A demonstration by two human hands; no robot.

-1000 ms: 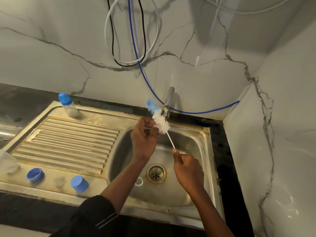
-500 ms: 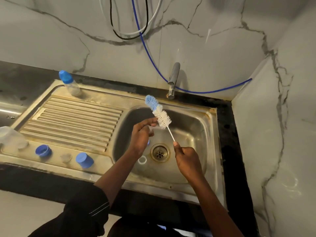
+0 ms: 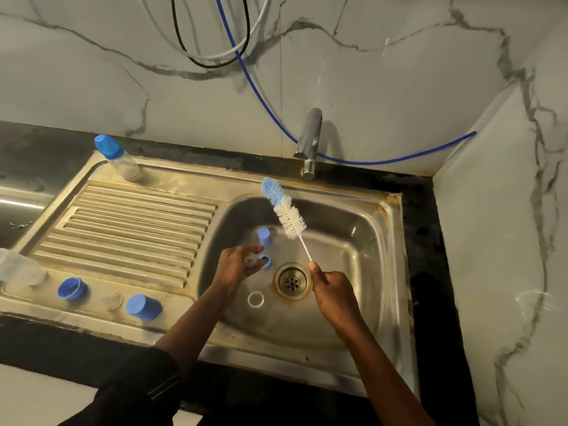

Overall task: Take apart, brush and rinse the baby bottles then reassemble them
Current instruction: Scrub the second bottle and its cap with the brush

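My right hand [image 3: 333, 292] grips the thin white handle of a bottle brush [image 3: 285, 213], whose white and blue bristles point up and left over the sink basin [image 3: 353, 241]. My left hand [image 3: 235, 267] is low in the basin, fingers curled round a small clear bottle part [image 3: 250, 259]. A blue ring [image 3: 265, 262] sits at its fingertips and a blue cap [image 3: 264, 236] just beyond. A white ring [image 3: 255, 299] lies on the basin floor near the drain [image 3: 291, 281]. One assembled bottle [image 3: 118, 158] with a blue cap stands at the back left.
On the drainboard's front rim sit a blue ring [image 3: 71, 289], a clear teat [image 3: 112, 301], a blue cap [image 3: 143, 307] and a clear bottle body [image 3: 13, 262] at far left. The tap [image 3: 309, 142] stands behind the basin, with cables hanging on the wall.
My left hand has dropped away from the brush bristles down into the basin with the clear part. The brush stays raised in my right hand. The blue cap and ring now show in the basin.
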